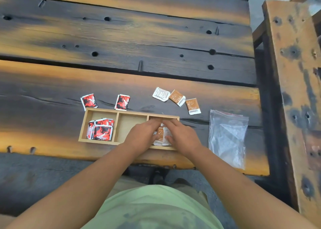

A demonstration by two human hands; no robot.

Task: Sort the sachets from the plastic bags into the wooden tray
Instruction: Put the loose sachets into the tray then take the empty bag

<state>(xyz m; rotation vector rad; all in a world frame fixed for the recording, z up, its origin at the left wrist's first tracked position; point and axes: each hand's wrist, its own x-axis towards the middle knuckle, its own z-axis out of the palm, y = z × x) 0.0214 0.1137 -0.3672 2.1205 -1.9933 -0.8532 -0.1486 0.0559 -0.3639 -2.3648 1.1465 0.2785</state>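
Scorched, weathered planks form the table [121,37] under both hands, with the person standing at its near edge. Largest of the task items, the wooden tray [99,109] has three compartments and lies directly beneath the hands. Just right of the right hand [182,135] lie the empty plastic bags [227,135], limp and likely slippery. Left of the left hand [144,136], the left-hand compartment holds stacked red sachets [100,130]; two more [121,102] wait beyond the tray. Both hands press, fingers narrowed, on the brown sachets [160,133] in the right-hand compartment. Three further brown sachets [177,97] lie beyond the right hand. Sachets appear light, flat and pliable; pinch at a sealed edge, avoiding the filled centre.
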